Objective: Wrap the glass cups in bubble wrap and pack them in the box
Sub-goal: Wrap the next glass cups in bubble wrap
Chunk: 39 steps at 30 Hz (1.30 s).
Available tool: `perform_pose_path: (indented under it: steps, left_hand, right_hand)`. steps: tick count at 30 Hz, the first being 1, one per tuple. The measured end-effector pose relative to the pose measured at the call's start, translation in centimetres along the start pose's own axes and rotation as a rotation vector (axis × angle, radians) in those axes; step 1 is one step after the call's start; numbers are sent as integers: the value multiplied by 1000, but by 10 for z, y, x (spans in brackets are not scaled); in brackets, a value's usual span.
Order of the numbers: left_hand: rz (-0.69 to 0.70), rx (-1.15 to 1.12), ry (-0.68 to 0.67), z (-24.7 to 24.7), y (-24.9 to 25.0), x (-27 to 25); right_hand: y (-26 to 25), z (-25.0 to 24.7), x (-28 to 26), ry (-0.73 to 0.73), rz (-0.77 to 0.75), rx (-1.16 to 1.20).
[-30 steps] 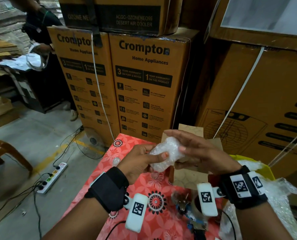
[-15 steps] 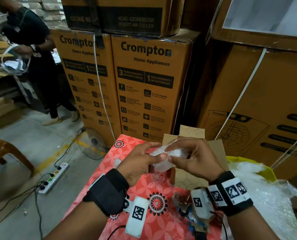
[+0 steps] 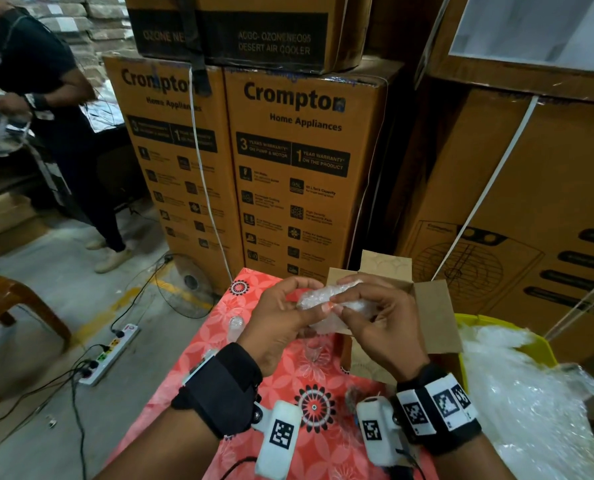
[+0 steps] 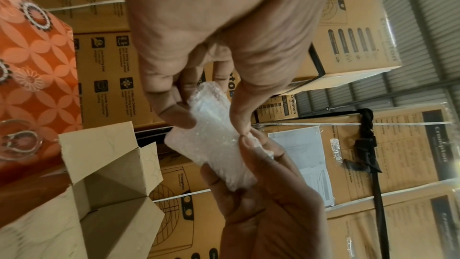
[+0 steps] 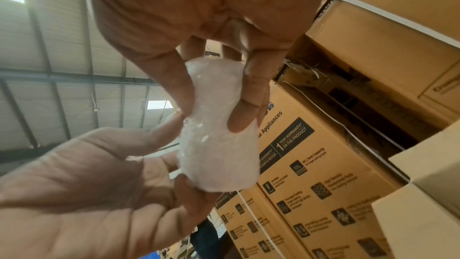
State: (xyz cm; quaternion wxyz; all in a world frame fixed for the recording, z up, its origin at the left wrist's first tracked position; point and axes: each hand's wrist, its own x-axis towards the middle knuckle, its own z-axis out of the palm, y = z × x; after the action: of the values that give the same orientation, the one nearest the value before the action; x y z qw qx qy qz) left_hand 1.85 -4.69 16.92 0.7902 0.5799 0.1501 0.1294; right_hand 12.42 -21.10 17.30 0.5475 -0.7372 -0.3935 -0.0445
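Hands, two, bare, both working one wrapped bundle above the surface.

Left hand (image 3: 281, 323): fingers curling round the near end of the bubble-wrapped cup (image 3: 333, 306), thumb pressing against its side; in the left wrist view (image 4: 224, 36) the thumb and a fingertip are pinching the upper end of the bundle (image 4: 214, 137). Holding, not slack.

Right hand (image 3: 378, 323): thumb and forefinger pinching the wrap at the far end, remaining fingers bending under the bundle; in the right wrist view (image 5: 211, 27) thumb and fingers are closing on the narrow top of the white bundle (image 5: 219, 135) while the other palm is cupping it from below.

Bubble-wrapped cup: sitting between both hands, held in the air just in front of the open box (image 3: 430, 313), not inside it. Whether the glass is fully covered cannot be told; the wrap is looking cloudy and crumpled.

Box: small, brown cardboard, flaps standing open, resting on the surface (image 3: 278, 375), which is wearing a red floral cloth.

Glass cups, unwrapped: one (image 3: 236, 325) standing on the cloth to the left of the hands, another (image 3: 314, 349) showing directly under them.

Loose bubble wrap (image 3: 524, 403): heaping in a yellow tub (image 3: 503, 327) at the right of the surface.
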Motion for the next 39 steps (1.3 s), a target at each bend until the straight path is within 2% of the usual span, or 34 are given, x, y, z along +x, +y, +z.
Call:
perform_pose_path:
  steps: [5,10,14,20,23,27,31,35,39]
  left_hand:
    - [20,-15,36,3,-2,-1]
    - [-8,-39,123,5,-3,0]
    - [-38,-37,145,7,-4,0]
    - [-41,-48,154,7,-1,4]
    - [-44,-38,141,6,0,4]
    - [-58,-35,182,7,-3,3]
    - [-82,-29,247,7,-1,3]
    - [-91,-66,240,9,1,3]
    - [-111,-168,210,9,9,5]
  right_hand:
    - [-8,2,-2,0,5,28]
    - [-14,1,-6,-159,13,-39]
    - [-19,-5,-6,-193,-16,-139]
    - [-16,-14,-3,-246,-75,-34]
    - [-6,-15,-1,-221,-99,0]
    - [5,-6,-4,-86,-164,-1]
    - [8,-1,-6,-57,-225,-124]
    - [3,-2,-6,-107,-179,-309]
    - [7,-7,-5,-105,-93,-184]
